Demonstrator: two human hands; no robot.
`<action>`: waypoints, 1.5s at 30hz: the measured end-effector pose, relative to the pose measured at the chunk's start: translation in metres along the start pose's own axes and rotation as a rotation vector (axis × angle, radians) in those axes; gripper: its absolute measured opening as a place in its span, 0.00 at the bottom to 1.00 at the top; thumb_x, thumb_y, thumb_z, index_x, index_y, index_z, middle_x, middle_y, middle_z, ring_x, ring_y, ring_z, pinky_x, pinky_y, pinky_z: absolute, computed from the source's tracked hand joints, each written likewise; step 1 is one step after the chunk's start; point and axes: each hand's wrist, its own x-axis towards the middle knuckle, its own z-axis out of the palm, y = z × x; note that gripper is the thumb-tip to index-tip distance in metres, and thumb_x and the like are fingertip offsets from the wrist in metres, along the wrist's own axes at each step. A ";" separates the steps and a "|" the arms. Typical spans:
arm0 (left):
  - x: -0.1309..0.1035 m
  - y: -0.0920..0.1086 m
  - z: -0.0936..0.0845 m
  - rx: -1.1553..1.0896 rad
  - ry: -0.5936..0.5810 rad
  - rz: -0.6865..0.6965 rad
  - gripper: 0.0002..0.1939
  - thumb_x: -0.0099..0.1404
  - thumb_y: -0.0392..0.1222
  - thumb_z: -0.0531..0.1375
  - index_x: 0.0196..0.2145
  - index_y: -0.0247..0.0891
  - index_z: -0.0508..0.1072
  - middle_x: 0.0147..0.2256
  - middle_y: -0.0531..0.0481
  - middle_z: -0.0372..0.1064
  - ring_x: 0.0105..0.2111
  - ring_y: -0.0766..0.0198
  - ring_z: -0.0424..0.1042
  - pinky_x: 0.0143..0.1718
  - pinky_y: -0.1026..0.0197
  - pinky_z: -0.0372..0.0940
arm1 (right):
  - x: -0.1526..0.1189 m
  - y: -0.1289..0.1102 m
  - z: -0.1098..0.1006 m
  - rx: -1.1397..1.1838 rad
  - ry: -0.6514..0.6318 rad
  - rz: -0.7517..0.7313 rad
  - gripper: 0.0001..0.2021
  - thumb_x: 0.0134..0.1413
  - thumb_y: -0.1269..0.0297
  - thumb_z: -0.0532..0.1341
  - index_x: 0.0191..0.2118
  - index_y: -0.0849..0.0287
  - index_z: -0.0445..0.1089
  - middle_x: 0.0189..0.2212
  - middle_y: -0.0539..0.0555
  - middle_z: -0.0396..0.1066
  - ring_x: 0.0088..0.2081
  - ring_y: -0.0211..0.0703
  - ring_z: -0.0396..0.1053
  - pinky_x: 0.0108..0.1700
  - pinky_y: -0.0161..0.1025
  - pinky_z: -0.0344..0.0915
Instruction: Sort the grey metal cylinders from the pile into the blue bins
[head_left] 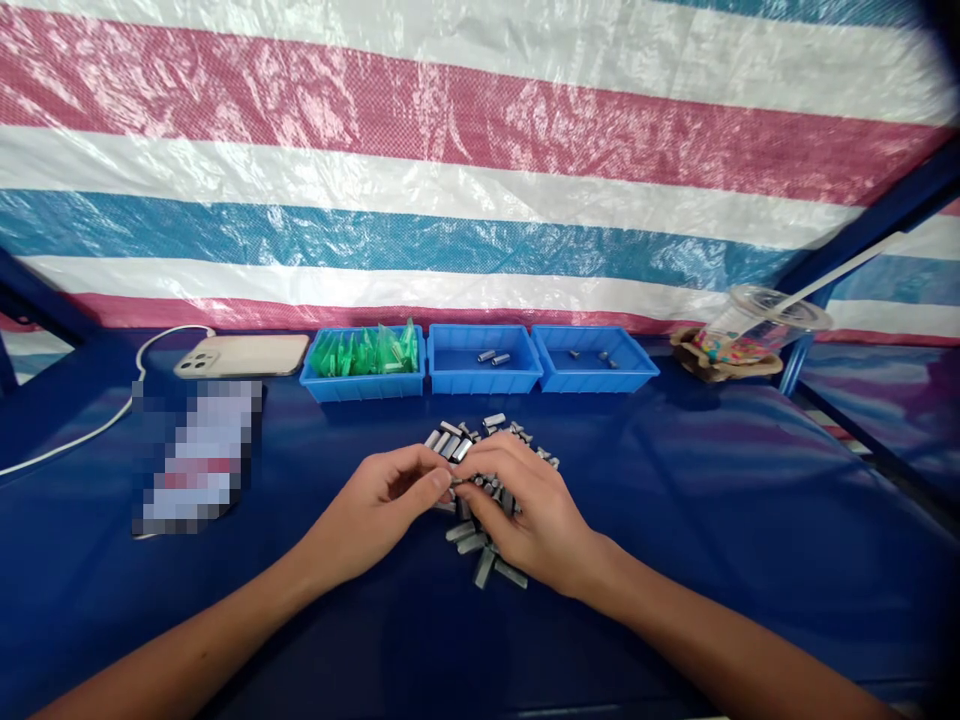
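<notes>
My left hand (394, 497) and my right hand (532, 505) meet over a pile of metal parts on the blue table. Thumb and forefinger of each are pinched together around a small metal part (455, 482), mostly hidden by the fingertips. The pile holds several hexagonal metal standoffs (471, 543) and several small screws (491, 487). Some standoffs lie beyond my fingertips, others below my right palm. Part of the pile is covered by my right hand.
Behind the pile stand three blue bins: one with green packets (364, 352), one with two standoffs (493, 358), one with several screws (607, 360). A phone (244, 355), white cable (112, 418) and blurred-out packet (202, 455) lie left. A plastic cup (750, 325) stands right.
</notes>
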 end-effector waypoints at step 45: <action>-0.009 -0.015 0.006 0.505 0.098 0.367 0.12 0.65 0.36 0.55 0.47 0.40 0.65 0.35 0.52 0.69 0.35 0.68 0.69 0.36 0.66 0.65 | 0.018 0.050 -0.068 -0.856 0.599 0.102 0.10 0.52 0.64 0.61 0.40 0.63 0.69 0.29 0.57 0.70 0.34 0.49 0.66 0.40 0.47 0.62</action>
